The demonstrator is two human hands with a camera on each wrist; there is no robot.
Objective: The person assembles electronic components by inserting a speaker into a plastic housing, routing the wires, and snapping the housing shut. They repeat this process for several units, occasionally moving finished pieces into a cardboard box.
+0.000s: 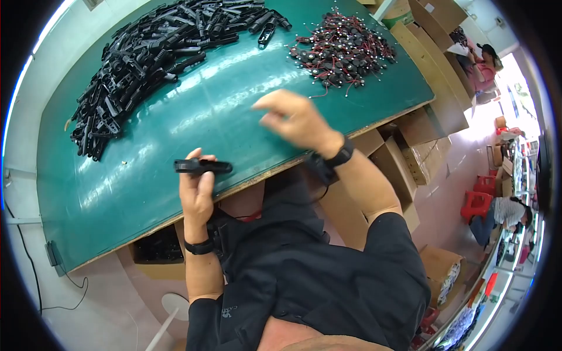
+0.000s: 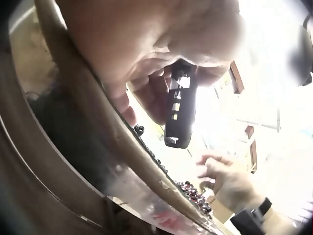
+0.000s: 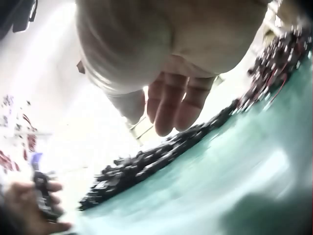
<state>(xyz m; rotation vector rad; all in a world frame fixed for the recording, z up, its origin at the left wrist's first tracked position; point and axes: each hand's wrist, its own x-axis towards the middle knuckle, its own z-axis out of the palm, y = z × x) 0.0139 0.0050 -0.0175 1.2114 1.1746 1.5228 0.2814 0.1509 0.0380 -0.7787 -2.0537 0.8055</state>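
My left hand (image 1: 197,202) grips a black elongated plastic housing (image 1: 219,167) between thumb and fingers, close over the near edge of the green table (image 1: 234,126). In the left wrist view the housing (image 2: 181,117) points away from the palm and shows a row of rectangular openings. My right hand (image 1: 300,124), blurred, hovers over the table to the right of the housing. Its fingers are loosely extended, and the right wrist view shows nothing between the fingers (image 3: 168,110).
A big heap of similar black housings (image 1: 132,61) lies along the table's far left side. Small round black parts with red wires (image 1: 345,55) are piled at the far right. Cardboard boxes (image 1: 430,70) stand beside the table's right edge. Two other people sit at the right.
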